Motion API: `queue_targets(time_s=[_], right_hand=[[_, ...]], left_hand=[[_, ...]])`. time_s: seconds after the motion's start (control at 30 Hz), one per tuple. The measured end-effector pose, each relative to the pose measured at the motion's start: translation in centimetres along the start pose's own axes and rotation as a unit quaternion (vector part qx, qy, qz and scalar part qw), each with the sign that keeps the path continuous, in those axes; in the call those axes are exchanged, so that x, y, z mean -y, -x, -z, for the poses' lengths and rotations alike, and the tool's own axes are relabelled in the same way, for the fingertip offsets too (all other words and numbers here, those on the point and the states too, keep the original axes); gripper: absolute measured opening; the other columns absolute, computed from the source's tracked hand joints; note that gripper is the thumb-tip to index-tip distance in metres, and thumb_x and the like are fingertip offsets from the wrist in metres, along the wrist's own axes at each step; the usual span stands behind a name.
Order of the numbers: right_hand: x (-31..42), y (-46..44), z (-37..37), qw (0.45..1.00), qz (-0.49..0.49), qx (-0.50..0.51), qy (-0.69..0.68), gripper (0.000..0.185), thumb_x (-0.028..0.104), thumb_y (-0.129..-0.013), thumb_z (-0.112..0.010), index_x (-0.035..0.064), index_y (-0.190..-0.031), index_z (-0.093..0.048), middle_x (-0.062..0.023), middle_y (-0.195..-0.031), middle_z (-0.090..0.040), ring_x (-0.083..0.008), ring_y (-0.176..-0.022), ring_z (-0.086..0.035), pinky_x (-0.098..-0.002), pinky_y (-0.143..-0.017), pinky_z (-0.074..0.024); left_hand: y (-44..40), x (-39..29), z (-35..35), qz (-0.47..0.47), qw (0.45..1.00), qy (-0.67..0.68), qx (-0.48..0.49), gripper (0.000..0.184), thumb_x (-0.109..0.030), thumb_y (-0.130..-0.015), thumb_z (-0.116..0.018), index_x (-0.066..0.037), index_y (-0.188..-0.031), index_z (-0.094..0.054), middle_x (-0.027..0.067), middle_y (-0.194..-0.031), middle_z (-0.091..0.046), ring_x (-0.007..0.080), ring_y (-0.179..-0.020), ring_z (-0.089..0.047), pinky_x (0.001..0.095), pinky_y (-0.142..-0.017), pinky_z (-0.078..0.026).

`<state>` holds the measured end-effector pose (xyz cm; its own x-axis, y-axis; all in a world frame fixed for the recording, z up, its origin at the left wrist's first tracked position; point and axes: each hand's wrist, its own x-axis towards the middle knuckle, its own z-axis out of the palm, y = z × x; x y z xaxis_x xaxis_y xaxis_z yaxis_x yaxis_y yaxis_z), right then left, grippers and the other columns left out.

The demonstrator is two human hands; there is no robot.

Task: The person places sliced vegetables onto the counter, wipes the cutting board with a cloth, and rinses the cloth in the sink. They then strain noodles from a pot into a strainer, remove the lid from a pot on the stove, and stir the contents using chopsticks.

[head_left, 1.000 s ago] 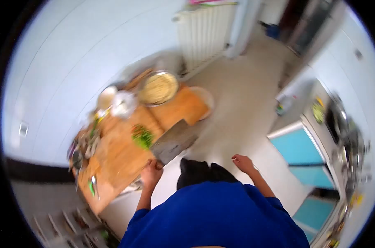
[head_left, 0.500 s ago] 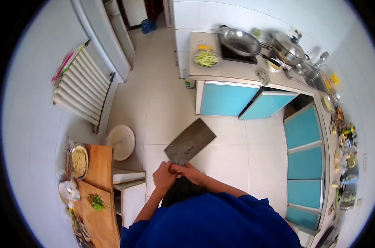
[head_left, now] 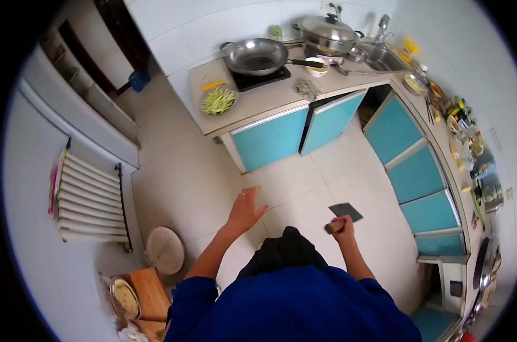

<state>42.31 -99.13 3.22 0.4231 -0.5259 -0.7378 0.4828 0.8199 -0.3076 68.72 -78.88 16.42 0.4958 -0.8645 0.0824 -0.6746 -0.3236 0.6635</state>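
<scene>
Wok (head_left: 257, 56): silver-grey, black handle. Directly under wok: black cooker (head_left: 270, 78). Left of wok: pale green-and-white strips (head_left: 219, 101); farther left, blue bin (head_left: 138, 81). Right of wok: silver pot (head_left: 327, 39). Below wok: turquoise cabinet doors (head_left: 272, 139), white top edges; cream floor tiles (head_left: 295, 196), thin grid lines. Well below wok: cleaver (head_left: 348, 212), dark grey blade, brown handle; plain blue shirt (head_left: 292, 305).

Pale tiled floor (head_left: 295, 199) under you, white walls (head_left: 184, 34) around you, blue cupboard doors (head_left: 421, 175) on your right, one door ahead (head_left: 333, 122) open, ribbed heater (head_left: 93, 199) left
</scene>
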Motion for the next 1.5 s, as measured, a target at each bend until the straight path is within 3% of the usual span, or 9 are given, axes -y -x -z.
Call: queue_targets(time_s=[0.37,0.47,0.67,0.8,0.87,1.17,1.37,1.43,1.5], right_hand=[[9.1,-6.7,8.7,0.971,0.067,-0.201,-0.115,0.014,0.012,-0.069,-0.046,0.0101,-0.056,-0.041,-0.0048,-0.056,-0.044,-0.0192,-0.056,-0.047,-0.0311,-0.057,-0.0453],[11.7,-9.1,9.4,0.983,0.039,-0.146,-0.108,0.013,0.011,-0.068,-0.047,0.0102,-0.057,-0.041,-0.0044,-0.054,-0.044,-0.0185,-0.053,-0.047,-0.0307,-0.054,-0.0456],[17.1,-11.1,3.5,0.966,0.0,-0.247,-0.078,0.016,0.006,-0.069,-0.05,0.007,-0.056,-0.04,-0.0047,-0.05,-0.043,-0.0154,-0.045,-0.044,-0.0279,-0.05,-0.0456],[19.1,-12.8,1.0,0.973,-0.038,-0.224,-0.039,0.015,0.007,-0.069,-0.05,0.0062,-0.057,-0.041,-0.0043,-0.051,-0.044,-0.0152,-0.046,-0.045,-0.028,-0.05,-0.0455],[19.3,-14.2,-0.1,0.978,-0.059,-0.202,-0.011,0.016,0.007,-0.069,-0.051,0.0063,-0.057,-0.041,-0.0042,-0.052,-0.044,-0.0149,-0.046,-0.045,-0.028,-0.05,-0.0455],[18.1,-16.0,-6.6,0.941,-0.173,-0.045,0.288,0.016,0.01,-0.072,-0.051,0.0076,-0.059,-0.042,-0.0044,-0.055,-0.045,-0.0172,-0.05,-0.047,-0.0284,-0.051,-0.0448],[15.8,-9.9,-10.7,0.803,-0.187,0.186,0.535,0.018,0.014,-0.072,-0.051,0.0094,-0.058,-0.041,-0.0018,-0.053,-0.044,-0.0145,-0.049,-0.047,-0.0271,-0.05,-0.0448],[15.5,-8.9,-11.9,0.755,-0.143,0.236,0.594,0.017,0.014,-0.071,-0.052,0.0094,-0.058,-0.041,-0.0015,-0.054,-0.044,-0.0146,-0.05,-0.047,-0.027,-0.05,-0.0447],[13.4,-8.3,-12.6,0.77,-0.279,0.17,0.549,0.016,0.013,-0.069,-0.052,0.0103,-0.058,-0.042,-0.0012,-0.055,-0.045,-0.0146,-0.051,-0.048,-0.0267,-0.049,-0.0443]], left_hand=[[-27.0,-0.1,-9.4,-0.138,0.977,-0.163,0.018,0.068,-0.021,-0.07,-0.064,-0.014,-0.128,-0.029,0.0216,-0.126,-0.032,0.0402,-0.112,-0.035,0.0471,-0.088,-0.036],[-37.9,1.6,-13.9,-0.127,0.974,-0.189,-0.016,0.07,-0.022,-0.069,-0.066,-0.018,-0.128,-0.028,0.0189,-0.129,-0.028,0.041,-0.115,-0.031,0.0508,-0.088,-0.034],[-50.6,4.0,-18.0,-0.05,0.95,-0.296,-0.089,0.066,-0.024,-0.069,-0.066,-0.022,-0.126,-0.032,0.0154,-0.134,-0.019,0.0407,-0.12,-0.025,0.0551,-0.088,-0.033],[-51.8,8.0,-20.0,-0.034,0.971,-0.228,-0.072,0.037,-0.009,-0.069,-0.059,-0.009,-0.103,-0.044,0.0163,-0.109,-0.043,0.0376,-0.097,-0.042,0.0464,-0.079,-0.04],[-48.4,8.0,-21.2,-0.056,0.986,-0.091,-0.125,0.025,-0.005,-0.071,-0.049,-0.006,-0.095,-0.042,0.0187,-0.094,-0.046,0.0367,-0.081,-0.048,0.044,-0.067,-0.043],[-13.0,-0.1,-14.7,0.357,0.917,0.104,-0.142,0.033,-0.035,-0.075,-0.057,-0.006,-0.087,-0.044,0.0155,-0.069,-0.056,0.0358,-0.067,-0.055,0.0431,-0.059,-0.041],[12.5,-9.9,-8.6,0.578,0.727,0.129,-0.347,0.049,-0.048,-0.072,-0.058,-0.006,-0.094,-0.048,0.0193,-0.078,-0.059,0.0335,-0.072,-0.059,0.0411,-0.063,-0.045],[17.0,-12.2,-9.5,0.546,0.62,0.128,-0.548,0.045,-0.037,-0.071,-0.065,-0.004,-0.097,-0.047,0.0168,-0.081,-0.059,0.0269,-0.073,-0.059,0.0373,-0.063,-0.046],[22.4,-15.9,-10.5,0.532,0.509,0.222,-0.639,0.044,-0.031,-0.071,-0.067,-0.002,-0.098,-0.047,0.0143,-0.081,-0.058,0.0228,-0.074,-0.058,0.0346,-0.063,-0.046]])
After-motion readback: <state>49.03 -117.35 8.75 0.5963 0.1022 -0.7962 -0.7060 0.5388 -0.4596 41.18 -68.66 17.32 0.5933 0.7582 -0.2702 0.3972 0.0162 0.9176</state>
